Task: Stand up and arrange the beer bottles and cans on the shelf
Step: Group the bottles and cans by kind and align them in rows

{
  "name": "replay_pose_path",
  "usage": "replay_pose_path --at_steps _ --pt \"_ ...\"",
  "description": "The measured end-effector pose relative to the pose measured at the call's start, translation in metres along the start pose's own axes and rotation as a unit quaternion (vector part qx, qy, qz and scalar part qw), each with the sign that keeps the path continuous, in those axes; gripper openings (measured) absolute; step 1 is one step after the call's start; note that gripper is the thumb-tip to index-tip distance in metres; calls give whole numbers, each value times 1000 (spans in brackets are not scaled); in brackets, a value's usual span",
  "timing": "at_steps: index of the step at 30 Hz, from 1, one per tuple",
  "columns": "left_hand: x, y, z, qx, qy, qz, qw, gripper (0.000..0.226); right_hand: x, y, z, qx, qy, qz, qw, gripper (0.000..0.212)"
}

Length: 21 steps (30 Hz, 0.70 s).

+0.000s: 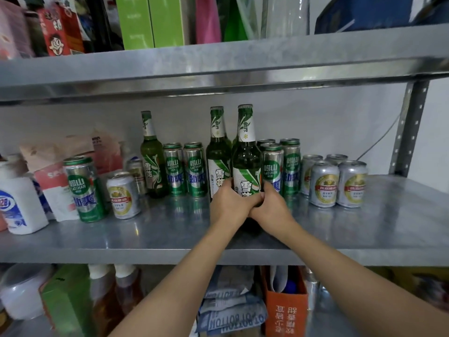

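Both hands wrap the lower body of one upright green beer bottle (246,164): the left hand (230,201) curls round its left side and the right hand (273,206) round its right, fingers meeting across the label. The bottle stands on the metal shelf (170,232) between them. A second bottle (218,152) stands just behind to the left, tall green cans (290,164) just beside on the right, short silver cans (324,183) farther right, and a third bottle (151,156) well to the left.
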<state>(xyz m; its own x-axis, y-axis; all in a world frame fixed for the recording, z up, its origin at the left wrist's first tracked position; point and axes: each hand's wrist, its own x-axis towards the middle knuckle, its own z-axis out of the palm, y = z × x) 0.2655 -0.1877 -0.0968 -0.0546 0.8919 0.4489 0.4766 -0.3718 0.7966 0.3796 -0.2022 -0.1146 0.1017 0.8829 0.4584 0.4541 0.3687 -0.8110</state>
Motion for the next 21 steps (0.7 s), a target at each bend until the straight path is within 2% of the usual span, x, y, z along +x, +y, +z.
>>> replay_pose_path --at_steps 3,7,12,18,21 --pt "4 -8 -1 -31 -27 12 999 62 -2 5 1 14 4 -9 1000 66" --pt "2 -28 -7 -125 -83 20 989 71 -5 14 0 14 -15 -14 1000 71" --pt "0 -48 -12 -216 -129 5 968 64 -9 9 0 -11 2 -24 1000 71" --pt "3 -53 -6 -221 -160 -25 962 73 -8 15 -4 -33 -9 -17 999 68" --pt "5 -55 -5 -217 -157 -31 963 75 -7 19 -4 -33 -10 -15 999 59"
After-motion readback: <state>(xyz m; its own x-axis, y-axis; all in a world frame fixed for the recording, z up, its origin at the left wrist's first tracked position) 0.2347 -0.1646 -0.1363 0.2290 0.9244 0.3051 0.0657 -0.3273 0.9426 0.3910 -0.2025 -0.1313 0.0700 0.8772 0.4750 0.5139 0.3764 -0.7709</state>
